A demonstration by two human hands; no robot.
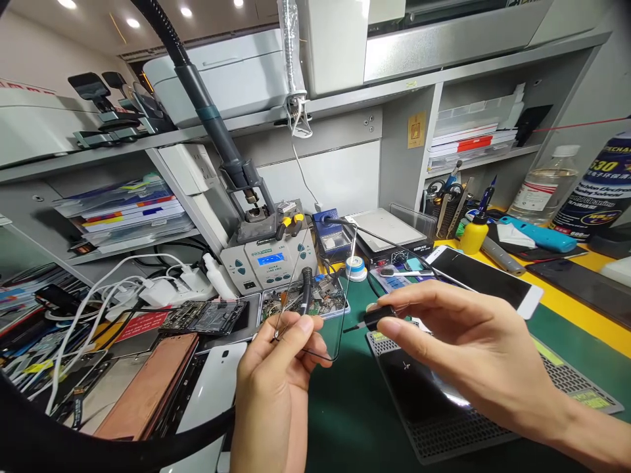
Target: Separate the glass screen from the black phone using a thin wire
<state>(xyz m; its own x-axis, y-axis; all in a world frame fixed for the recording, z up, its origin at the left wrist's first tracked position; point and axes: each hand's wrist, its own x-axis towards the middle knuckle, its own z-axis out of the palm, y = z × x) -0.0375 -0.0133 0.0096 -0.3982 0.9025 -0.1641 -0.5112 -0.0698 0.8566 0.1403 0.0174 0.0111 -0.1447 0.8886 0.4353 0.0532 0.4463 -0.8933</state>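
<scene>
My left hand (276, 374) pinches a thin, black-edged phone frame (342, 322) by its lower left side and holds it tilted up over the bench. Whether clear glass fills the frame, I cannot tell. In my right hand (478, 361), thumb and fingers grip the black cap of a small brush (378, 318). Its dark tip points left toward the frame's lower right edge, a short gap away. Below my right hand, a dark phone screen (419, 394) lies on a perforated grey mat (444, 437). Part of both is hidden by the hand.
A blue-lit heating station (271, 263) stands behind, with a tray of circuit boards (340, 302) before it. Stacked phones (148, 387) and cables crowd the left. A white phone (486, 276), yellow bottle (474, 235) and solvent can (599, 190) stand right. A black hose (197, 427) crosses low left.
</scene>
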